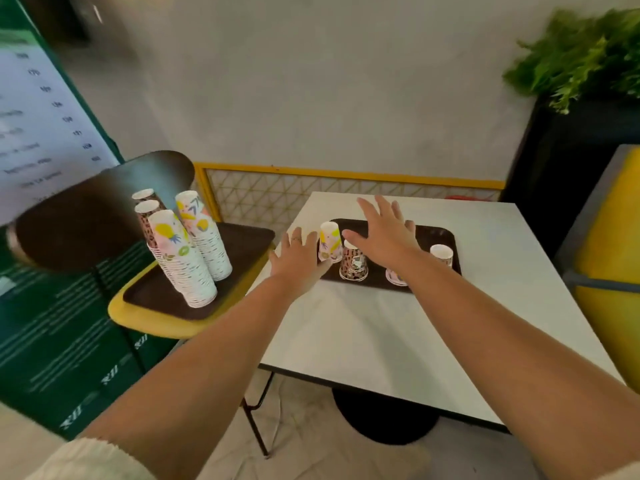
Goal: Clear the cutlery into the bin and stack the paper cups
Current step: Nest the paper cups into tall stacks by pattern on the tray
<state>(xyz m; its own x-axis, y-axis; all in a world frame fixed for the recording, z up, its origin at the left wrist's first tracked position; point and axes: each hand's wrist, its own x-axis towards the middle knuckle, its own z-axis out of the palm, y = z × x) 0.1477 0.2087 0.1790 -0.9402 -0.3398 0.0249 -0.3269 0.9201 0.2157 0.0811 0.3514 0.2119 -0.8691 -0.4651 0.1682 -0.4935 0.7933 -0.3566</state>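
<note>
I reach both hands over the tray (446, 237) at the table's (381, 327) far edge, where upturned paper cups (353, 261) wait. My left hand (298, 261) and right hand (384, 233) have fingers spread, holding nothing, probably to gather cups for the tall stacks (188, 251) on the chair tray beside the table's left edge.

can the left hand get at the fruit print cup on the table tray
Probably yes: the left hand is open right beside the fruit cup, nothing between them.

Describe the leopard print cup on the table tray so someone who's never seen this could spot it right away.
Start at the white square table and find the dark brown tray on it. Near the tray's front left stands an upside-down leopard print cup, just under the right hand. Its brown spotted pattern separates it from the pale, yellow-patterned cup on its left.
</note>
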